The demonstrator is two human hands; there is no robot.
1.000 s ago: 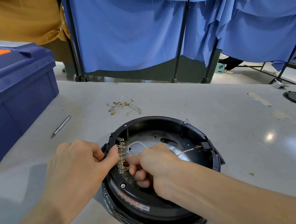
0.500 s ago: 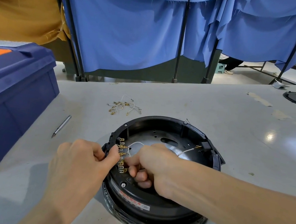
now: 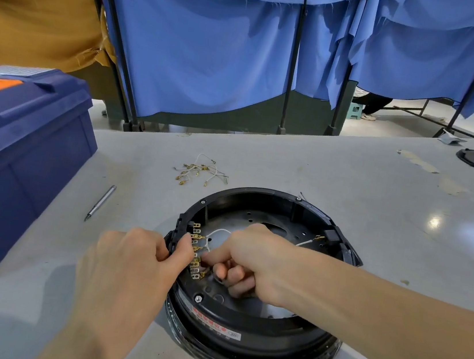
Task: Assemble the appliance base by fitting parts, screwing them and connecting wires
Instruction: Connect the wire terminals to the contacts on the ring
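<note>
Indoors, grey table [image 3: 349, 188], blue curtains [image 3: 203, 39]; left fingers [image 3: 186, 246] grip base [image 3: 241, 321], right fingers [image 3: 235, 272] pinch wire [image 3: 220, 231].

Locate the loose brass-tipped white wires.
Head view, left of centre: the loose brass-tipped white wires lie on the grey table, just beyond the round black appliance base.

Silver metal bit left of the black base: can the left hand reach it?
Probably yes: only bare grey table separates left hand and silver metal bit, but it's gripping the round black base.
</note>
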